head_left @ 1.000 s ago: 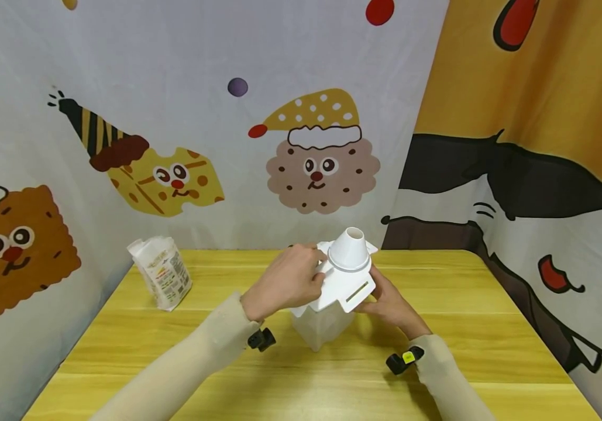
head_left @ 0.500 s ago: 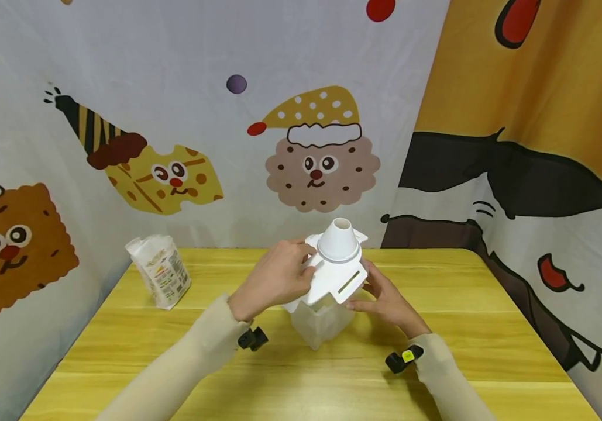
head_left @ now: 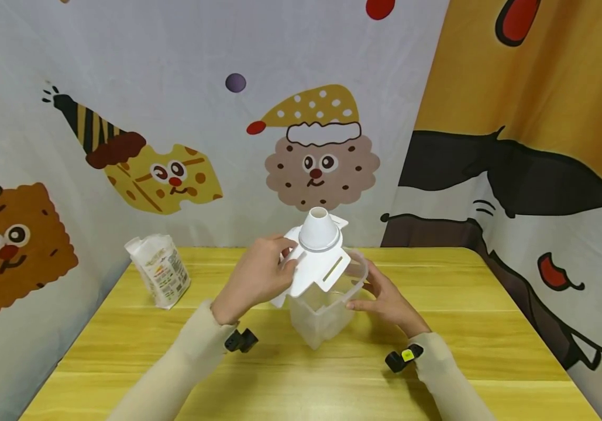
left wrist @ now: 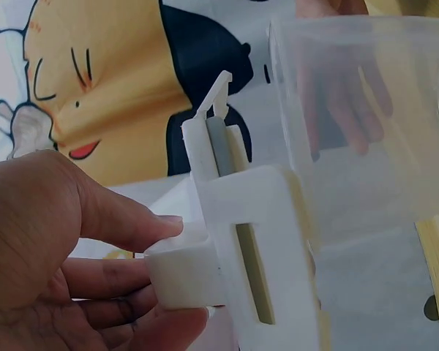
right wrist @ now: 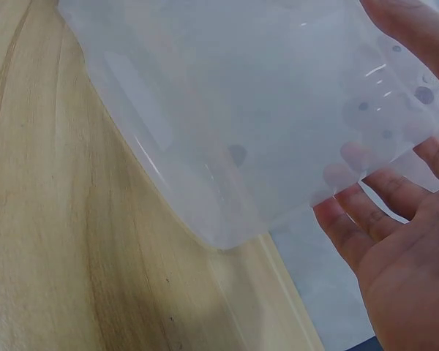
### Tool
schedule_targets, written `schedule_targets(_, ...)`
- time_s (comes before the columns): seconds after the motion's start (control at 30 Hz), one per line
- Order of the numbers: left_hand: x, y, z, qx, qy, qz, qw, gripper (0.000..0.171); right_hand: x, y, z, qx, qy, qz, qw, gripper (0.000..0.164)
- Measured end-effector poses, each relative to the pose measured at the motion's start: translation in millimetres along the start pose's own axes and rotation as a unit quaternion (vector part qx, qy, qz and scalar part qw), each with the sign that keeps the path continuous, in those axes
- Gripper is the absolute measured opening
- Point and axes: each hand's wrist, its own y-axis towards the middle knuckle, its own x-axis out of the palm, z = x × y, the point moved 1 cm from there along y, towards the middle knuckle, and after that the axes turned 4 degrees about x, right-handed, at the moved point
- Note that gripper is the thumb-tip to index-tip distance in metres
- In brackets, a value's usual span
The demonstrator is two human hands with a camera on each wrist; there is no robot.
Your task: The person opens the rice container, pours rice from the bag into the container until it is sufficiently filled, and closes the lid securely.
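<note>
The left grip [head_left: 258, 272] is pinching a white slotted lid [head_left: 308, 266], holding it tilted over the left side of an open translucent container [head_left: 313, 324], conical spout [head_left: 319, 232] uppermost, while the right grip [head_left: 390, 301] is clasping the container's right side. The container is standing on the wood-grain counter [head_left: 301, 386]; well to its left, a white printed packet [head_left: 166, 273] is standing, and a cartoon-printed cloth [head_left: 174, 52] is hanging behind.

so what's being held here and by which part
The left hand pinches the white lid by the small block jutting from it; the right hand holds the translucent container by its side.
</note>
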Motion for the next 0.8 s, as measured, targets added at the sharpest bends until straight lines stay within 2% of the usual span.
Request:
schedule_targets(0.23, -5.9, -8.3, -10.8, -0.018, 0.007, 0.034, 0.9992, 0.021, -1.3, 0.0, 2.2, -0.001, 0.003, -0.006, 1.0, 0.101)
schedule_targets(0.8, -14.1, -24.6, -42.6, -0.068, 0.011, 0.079, 0.9945, 0.025, -0.8, -0.6, -2.0, -0.001, 0.017, -0.009, 1.0, 0.1)
